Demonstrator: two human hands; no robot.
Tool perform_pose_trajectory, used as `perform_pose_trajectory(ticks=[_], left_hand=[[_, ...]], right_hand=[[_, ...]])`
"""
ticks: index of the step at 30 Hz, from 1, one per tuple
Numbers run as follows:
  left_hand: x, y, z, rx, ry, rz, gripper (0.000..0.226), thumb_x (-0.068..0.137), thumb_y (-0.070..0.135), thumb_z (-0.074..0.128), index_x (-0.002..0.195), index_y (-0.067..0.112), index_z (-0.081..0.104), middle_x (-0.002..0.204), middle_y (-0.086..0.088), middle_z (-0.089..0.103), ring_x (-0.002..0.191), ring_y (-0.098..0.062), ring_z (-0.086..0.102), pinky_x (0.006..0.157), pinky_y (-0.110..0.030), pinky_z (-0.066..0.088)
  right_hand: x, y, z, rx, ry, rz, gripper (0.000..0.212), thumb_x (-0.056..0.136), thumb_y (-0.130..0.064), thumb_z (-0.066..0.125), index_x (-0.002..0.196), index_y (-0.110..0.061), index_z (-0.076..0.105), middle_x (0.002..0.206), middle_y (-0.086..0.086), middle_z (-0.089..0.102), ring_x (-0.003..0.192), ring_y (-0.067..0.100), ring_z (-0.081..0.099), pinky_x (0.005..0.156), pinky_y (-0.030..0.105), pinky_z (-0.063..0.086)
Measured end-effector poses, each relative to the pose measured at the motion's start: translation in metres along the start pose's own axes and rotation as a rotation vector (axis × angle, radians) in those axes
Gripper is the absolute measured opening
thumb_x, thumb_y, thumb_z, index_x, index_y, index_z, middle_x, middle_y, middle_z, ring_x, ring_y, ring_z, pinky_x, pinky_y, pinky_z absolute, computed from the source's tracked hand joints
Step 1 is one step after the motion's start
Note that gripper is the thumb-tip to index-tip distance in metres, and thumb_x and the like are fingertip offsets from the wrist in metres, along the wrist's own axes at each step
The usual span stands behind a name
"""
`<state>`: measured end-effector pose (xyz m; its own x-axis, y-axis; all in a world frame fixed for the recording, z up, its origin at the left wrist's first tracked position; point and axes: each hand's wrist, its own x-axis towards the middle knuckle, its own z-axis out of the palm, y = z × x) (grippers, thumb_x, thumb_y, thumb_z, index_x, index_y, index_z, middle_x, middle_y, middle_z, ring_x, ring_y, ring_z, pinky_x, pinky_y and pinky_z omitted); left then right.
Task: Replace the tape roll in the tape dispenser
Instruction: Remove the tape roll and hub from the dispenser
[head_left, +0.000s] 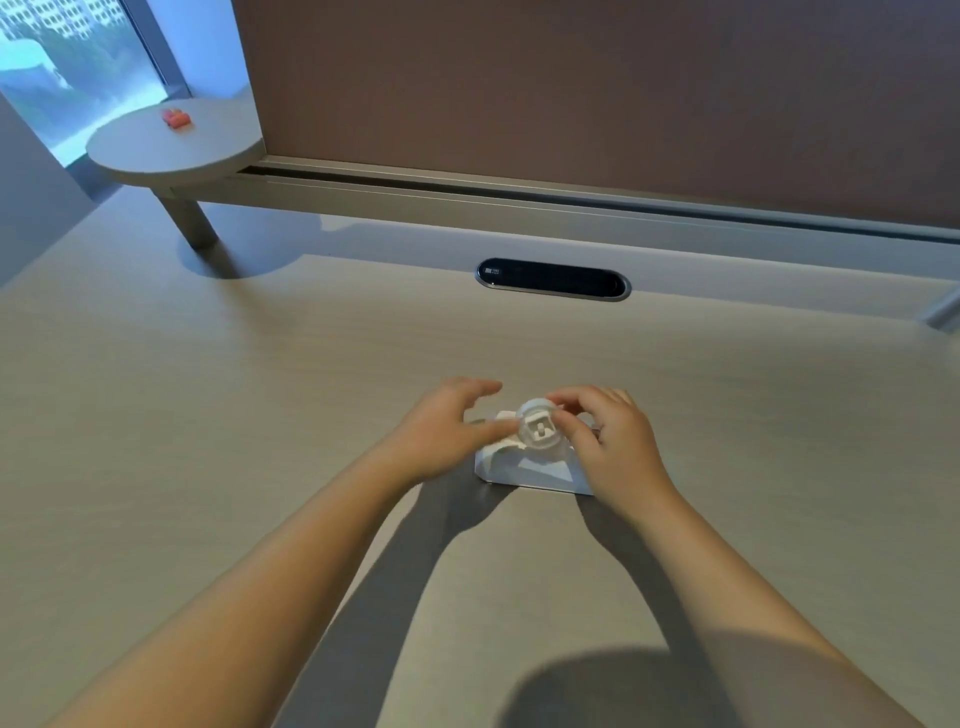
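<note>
Right hand (613, 441) has its grip pinched together on the white tape roll (540, 430), thumb and fingertips on the roll's right rim. Left hand (447, 431) has its grip loosely apart, thumb tip touching the roll's left edge, fingers curled above it. The roll sits at the top of the white tape dispenser (530, 470), its square-holed hub facing the person. The dispenser stands on the pale wood-grain bench (208, 415), near the middle. Farther back, a dark oval cable slot (553, 279) is set in the bench, and a small round shelf (171, 148) carries a red object (176, 118)
</note>
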<state>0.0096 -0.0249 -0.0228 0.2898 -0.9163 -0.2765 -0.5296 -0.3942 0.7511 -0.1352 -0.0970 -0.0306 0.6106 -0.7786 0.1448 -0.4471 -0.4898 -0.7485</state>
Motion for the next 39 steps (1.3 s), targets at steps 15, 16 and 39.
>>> perform_pose_trajectory(ticks=[15, 16, 39], left_hand=[[-0.042, 0.01, 0.033, -0.714, 0.045, 0.008, 0.015, 0.084, 0.01, 0.054, 0.072, 0.005, 0.062, 0.067, -0.009, 0.062, 0.051, -0.008, 0.061, 0.054, -0.014, 0.054], [-0.046, 0.008, 0.035, -0.708, 0.051, 0.026, 0.016, 0.083, 0.009, 0.054, 0.07, 0.005, 0.062, 0.068, -0.01, 0.062, 0.054, -0.011, 0.061, 0.056, -0.016, 0.056], [-0.105, -0.009, 0.071, -0.492, 0.265, 0.273, 0.021, 0.081, 0.003, 0.054, 0.062, 0.008, 0.061, 0.06, -0.007, 0.054, 0.054, -0.013, 0.047, 0.047, -0.013, 0.043]], right_hand=[[-0.047, -0.005, 0.005, -0.189, 0.142, -0.333, 0.026, 0.078, -0.025, 0.06, 0.094, -0.004, 0.063, 0.088, 0.013, 0.06, 0.08, 0.018, 0.045, 0.061, 0.01, 0.028], [-0.051, -0.004, 0.006, -0.215, 0.147, -0.36, 0.028, 0.076, -0.024, 0.058, 0.094, -0.004, 0.063, 0.087, 0.015, 0.061, 0.078, 0.018, 0.044, 0.058, 0.012, 0.027], [-0.12, -0.009, 0.008, -0.49, 0.179, -0.595, 0.021, 0.074, -0.019, 0.057, 0.081, 0.0, 0.059, 0.077, 0.018, 0.066, 0.067, 0.027, 0.059, 0.06, 0.023, 0.038]])
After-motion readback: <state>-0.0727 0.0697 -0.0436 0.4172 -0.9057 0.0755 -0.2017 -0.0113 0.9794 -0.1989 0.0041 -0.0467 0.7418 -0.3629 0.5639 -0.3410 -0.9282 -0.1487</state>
